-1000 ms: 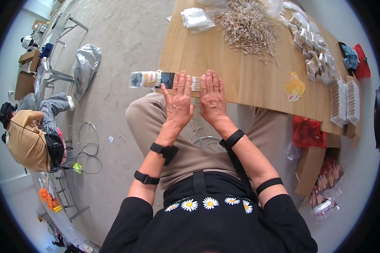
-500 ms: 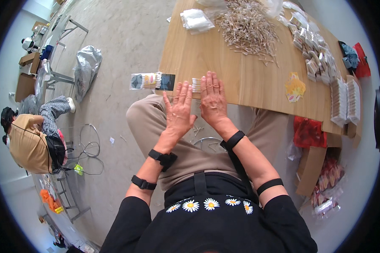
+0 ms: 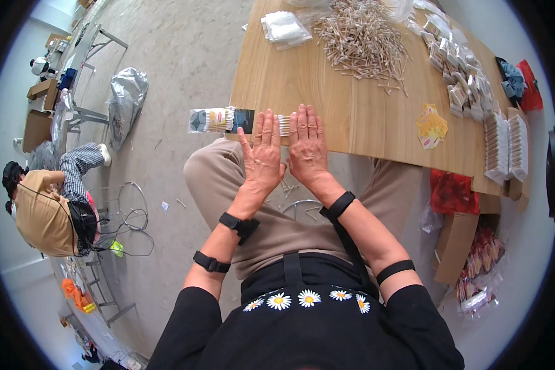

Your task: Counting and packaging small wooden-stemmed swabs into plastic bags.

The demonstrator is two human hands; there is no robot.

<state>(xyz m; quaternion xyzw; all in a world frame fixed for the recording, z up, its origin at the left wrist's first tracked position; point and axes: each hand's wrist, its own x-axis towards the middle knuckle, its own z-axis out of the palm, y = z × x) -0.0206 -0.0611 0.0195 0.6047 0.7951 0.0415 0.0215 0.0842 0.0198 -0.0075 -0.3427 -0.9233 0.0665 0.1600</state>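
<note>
A small row of cotton swabs lies on the wooden table near its front edge, between my two hands. My left hand is flat, its fingers stretched forward along the left side of the row. On the right side my right hand lies the same way, palm down with straight fingers, partly covering the swabs. Left of my left hand, a clear bag holding swabs and a printed yellow-white card rests over a dark flat piece at the table's corner and sticks out past the edge.
A heap of loose swabs lies at the far side beside clear empty bags. Many packed bundles and yellow cards are to the right. Cardboard boxes stand below. Another person sits at the far left.
My left hand has shifted slightly forward, and my right hand a little to the left. They are slightly closer together about the swabs.
</note>
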